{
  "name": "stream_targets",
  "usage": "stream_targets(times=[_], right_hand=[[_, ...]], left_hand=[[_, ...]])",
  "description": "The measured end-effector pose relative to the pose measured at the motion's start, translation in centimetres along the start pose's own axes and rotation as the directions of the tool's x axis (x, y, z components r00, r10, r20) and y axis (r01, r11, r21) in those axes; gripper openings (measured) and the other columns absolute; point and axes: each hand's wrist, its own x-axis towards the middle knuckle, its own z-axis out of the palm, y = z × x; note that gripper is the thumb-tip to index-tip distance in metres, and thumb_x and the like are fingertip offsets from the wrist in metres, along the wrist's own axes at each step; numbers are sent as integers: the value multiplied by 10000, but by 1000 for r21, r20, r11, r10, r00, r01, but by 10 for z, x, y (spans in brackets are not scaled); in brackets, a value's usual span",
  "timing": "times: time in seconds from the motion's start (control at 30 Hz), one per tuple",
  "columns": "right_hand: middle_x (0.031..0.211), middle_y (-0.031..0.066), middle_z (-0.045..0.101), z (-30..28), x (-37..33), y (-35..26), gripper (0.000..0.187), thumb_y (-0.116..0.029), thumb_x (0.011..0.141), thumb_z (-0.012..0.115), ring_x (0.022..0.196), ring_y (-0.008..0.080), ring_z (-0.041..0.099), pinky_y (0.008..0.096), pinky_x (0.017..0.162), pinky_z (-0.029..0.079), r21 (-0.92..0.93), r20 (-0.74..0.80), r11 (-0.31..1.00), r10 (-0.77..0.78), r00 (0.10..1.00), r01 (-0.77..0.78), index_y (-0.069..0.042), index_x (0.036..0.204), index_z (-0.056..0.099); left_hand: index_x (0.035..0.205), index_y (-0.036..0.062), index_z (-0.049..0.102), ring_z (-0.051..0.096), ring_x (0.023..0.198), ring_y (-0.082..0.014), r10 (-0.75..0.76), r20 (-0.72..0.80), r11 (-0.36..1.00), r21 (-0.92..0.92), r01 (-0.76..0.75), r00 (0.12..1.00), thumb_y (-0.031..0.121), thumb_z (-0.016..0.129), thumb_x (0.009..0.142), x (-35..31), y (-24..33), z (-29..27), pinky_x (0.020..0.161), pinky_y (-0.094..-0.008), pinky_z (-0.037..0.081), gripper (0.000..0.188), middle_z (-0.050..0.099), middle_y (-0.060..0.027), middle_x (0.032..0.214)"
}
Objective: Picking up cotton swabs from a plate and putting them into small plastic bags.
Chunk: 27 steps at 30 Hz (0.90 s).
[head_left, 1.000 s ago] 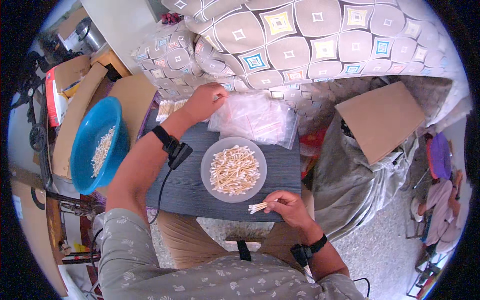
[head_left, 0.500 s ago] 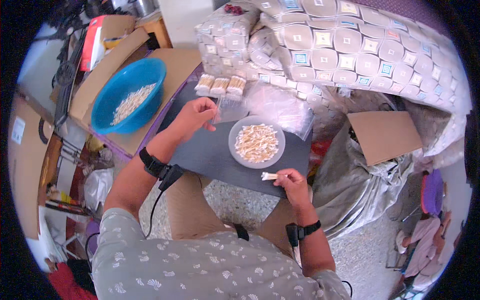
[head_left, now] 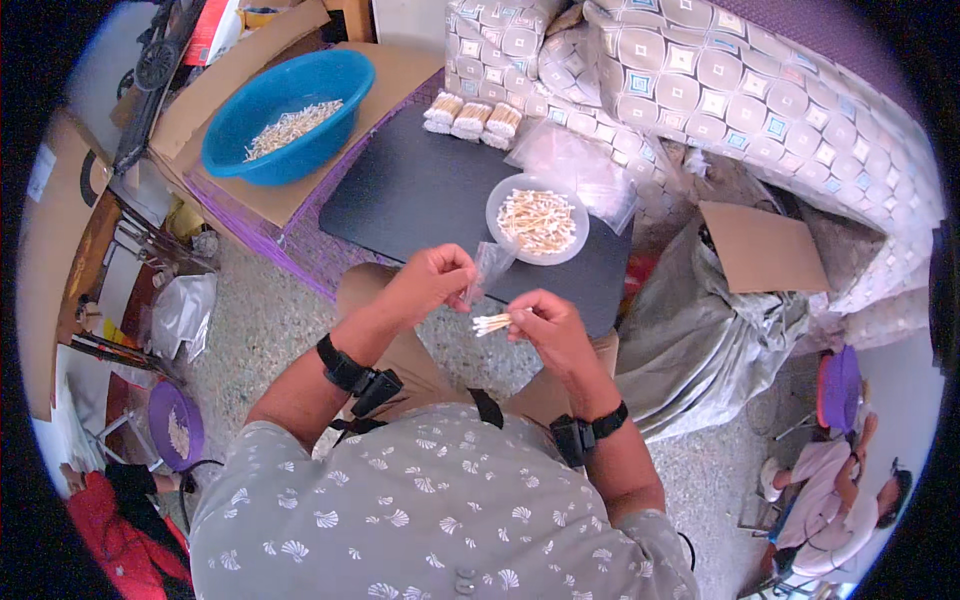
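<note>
My left hand [head_left: 437, 281] pinches a small clear plastic bag [head_left: 492, 264] by its edge, just short of the bowl. Close beside it, my right hand [head_left: 548, 325] grips a small bunch of cotton swabs [head_left: 491, 324], white tips pointing left toward the bag. Whether the bag's mouth is parted cannot be made out. Beyond both hands a translucent white bowl [head_left: 494, 208] holds a heap of loose cotton swabs [head_left: 540, 221] on the dark board [head_left: 400, 190]. At the board's far edge lie three packed bundles of swabs [head_left: 471, 120], next to a pile of clear plastic bags [head_left: 575, 165].
A blue basin [head_left: 225, 150] with more swabs stands on cardboard at the far left. To the right, a cardboard flap [head_left: 765, 250] rests on a grey cloth-covered sack [head_left: 690, 340]. A patterned sofa [head_left: 740, 90] lies behind. Other people sit at lower left and lower right.
The left hand has drawn back from the far side of the board with a plastic bag, nearing the right hand. My right hand has shifted slightly left and up, still holding the swabs.
</note>
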Motion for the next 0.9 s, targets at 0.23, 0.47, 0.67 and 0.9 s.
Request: stream_targets(times=[0.23, 0.47, 0.67, 0.9], right_hand=[[810, 28, 622, 12, -3, -5, 127, -144, 887, 610, 700, 93, 591, 231, 642, 494, 82, 76, 995, 42, 996, -48, -22, 923, 612], [810, 24, 621, 13, -10, -1, 162, -183, 889, 624, 677, 95, 591, 237, 621, 505, 149, 99, 985, 76, 992, -90, -26, 928, 615], [797, 23, 621, 13, -14, -1, 179, -193, 876, 639, 668, 102, 593, 242, 617, 507, 118, 82, 987, 97, 992, -106, -22, 924, 618], [778, 27, 622, 19, -18, -13, 192, -203, 863, 652, 650, 101, 582, 253, 616, 503, 51, 73, 991, 120, 990, -124, -19, 909, 626]], left_hand=[[910, 71, 580, 555, 731, -72, 17, 140, 995, -103, -3, 990, 187, 574, 907, -13, -17, 14, 636, -222, 460, 117, 597, 11, 837], [909, 83, 594, 529, 657, -42, 27, 183, 997, -78, -13, 983, 229, 600, 900, -19, -16, 20, 569, -200, 437, 147, 589, 40, 794], [920, 62, 598, 542, 733, -55, 22, 213, 1000, -25, -17, 977, 138, 588, 888, -21, -16, 22, 635, -210, 445, 84, 594, 19, 825], [905, 67, 596, 539, 733, -42, 82, 223, 994, 47, -94, 971, 155, 607, 888, -24, -16, 24, 642, -216, 457, 90, 598, 31, 803]])
